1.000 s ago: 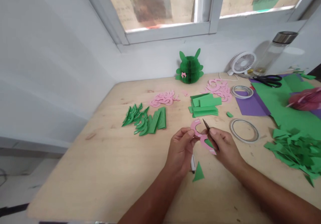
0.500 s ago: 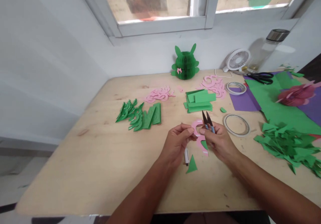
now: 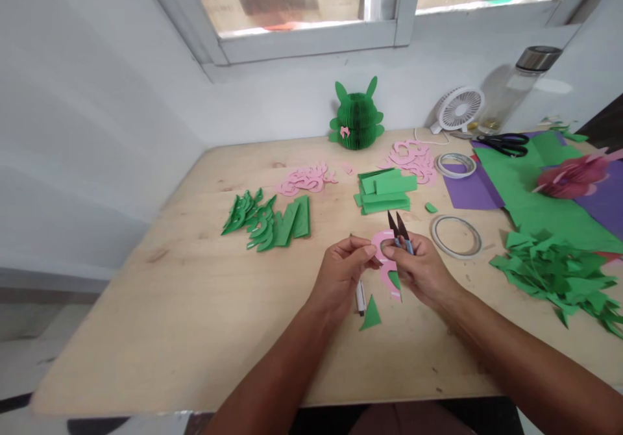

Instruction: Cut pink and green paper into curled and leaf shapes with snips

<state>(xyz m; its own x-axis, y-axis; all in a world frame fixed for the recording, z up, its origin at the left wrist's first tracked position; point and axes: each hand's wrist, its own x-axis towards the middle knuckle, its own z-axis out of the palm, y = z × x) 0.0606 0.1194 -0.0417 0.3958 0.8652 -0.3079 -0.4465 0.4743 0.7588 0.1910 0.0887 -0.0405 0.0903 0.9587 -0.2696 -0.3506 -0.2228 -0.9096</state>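
Observation:
In the head view my left hand [image 3: 343,269] pinches the left edge of a curved pink paper cutout [image 3: 383,245] between thumb and fingers. Small white strips show on the cutout, and a green paper piece [image 3: 394,279] is visible by its lower curve. My right hand [image 3: 426,266] holds small thread snips [image 3: 400,228] with blue handles, their dark blades apart and pointing up. The right thumb rests at the cutout's right side. Just below my hands a white pen-like stick [image 3: 360,297] and a green paper triangle [image 3: 371,313] lie on the table.
Green cutouts [image 3: 265,224] and pink cutouts [image 3: 306,180] lie left of centre. Behind my hands are green strips [image 3: 387,191] and a green paper figure [image 3: 359,120]. Tape rolls [image 3: 456,236], green scraps [image 3: 559,279], black scissors [image 3: 501,143], a fan [image 3: 460,108] and a bottle [image 3: 518,87] stand rightward.
The view has tilted slightly, so everything sits a little higher and further left. Both hands keep their hold, with the snips and cutout nearly in the same place.

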